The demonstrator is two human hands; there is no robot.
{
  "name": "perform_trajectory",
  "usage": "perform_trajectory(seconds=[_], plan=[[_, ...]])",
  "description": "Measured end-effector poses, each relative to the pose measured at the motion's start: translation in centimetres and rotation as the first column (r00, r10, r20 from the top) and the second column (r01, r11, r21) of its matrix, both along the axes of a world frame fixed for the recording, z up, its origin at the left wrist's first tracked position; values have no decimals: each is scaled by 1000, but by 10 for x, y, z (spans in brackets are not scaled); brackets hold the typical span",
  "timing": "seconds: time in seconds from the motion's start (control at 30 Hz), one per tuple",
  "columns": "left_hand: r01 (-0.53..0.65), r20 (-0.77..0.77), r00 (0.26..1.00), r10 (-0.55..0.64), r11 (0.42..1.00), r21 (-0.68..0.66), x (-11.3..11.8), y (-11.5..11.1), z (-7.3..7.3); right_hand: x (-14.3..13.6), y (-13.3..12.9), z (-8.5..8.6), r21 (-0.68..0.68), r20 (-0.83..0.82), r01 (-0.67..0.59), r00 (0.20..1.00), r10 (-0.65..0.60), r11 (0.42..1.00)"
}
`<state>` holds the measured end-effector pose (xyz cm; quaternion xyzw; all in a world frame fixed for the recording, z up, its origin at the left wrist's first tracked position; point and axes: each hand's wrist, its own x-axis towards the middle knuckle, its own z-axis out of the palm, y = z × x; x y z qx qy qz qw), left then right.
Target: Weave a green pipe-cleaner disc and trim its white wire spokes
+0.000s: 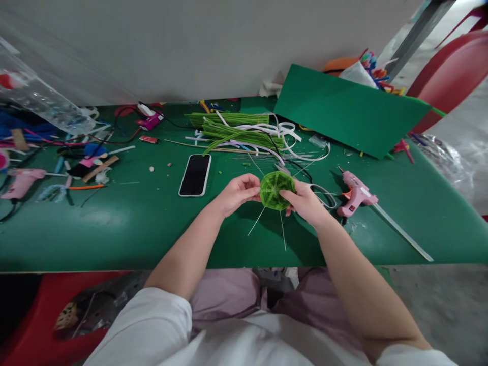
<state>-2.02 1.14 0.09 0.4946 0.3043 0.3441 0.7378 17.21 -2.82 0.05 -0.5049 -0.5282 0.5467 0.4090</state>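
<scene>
Between my two hands is a round green disc (275,199) of woven pipe cleaner, with several thin wire spokes sticking out past its rim. My left hand (241,193) pinches the disc's left edge between thumb and fingers. On the other side, my right hand (305,201) grips the disc, thumb on its upper face and fingers underneath. Just beyond the disc lie bundles of green pipe cleaners (244,133) with white and lilac strips across them. Part of a metal tool (282,169) shows behind the disc; the rest is hidden.
A phone (195,175) lies left of my hands. To the right rests a pink glue gun (356,194) with a long glue stick. A green board (346,109) leans at the back right. Another pink glue gun (23,183), a small doll (89,161) and a plastic bottle (49,96) occupy the left.
</scene>
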Motion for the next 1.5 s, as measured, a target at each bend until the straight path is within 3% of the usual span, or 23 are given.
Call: perform_trajectory(seconds=[0.47,0.67,0.93,1.27,1.5], plan=[[-67,-113,991,77,993,94,0,1,0,2,1,4,-26,-7,-7,1000,7,1000],[44,-126,991,-39,998,34,-2,0,0,2,-1,7,-44,-60,-7,998,4,999],[99,-87,991,-101,995,-30,-1,-1,-1,1,-2,9,-51,-57,-9,998,6,999],[121,-254,960,-114,993,10,1,-2,-1,2,-1,1,-33,-9,-19,1000,18,999],[137,-297,948,-111,988,68,-2,1,4,12,-3,10,-107,11,-120,993,121,987]])
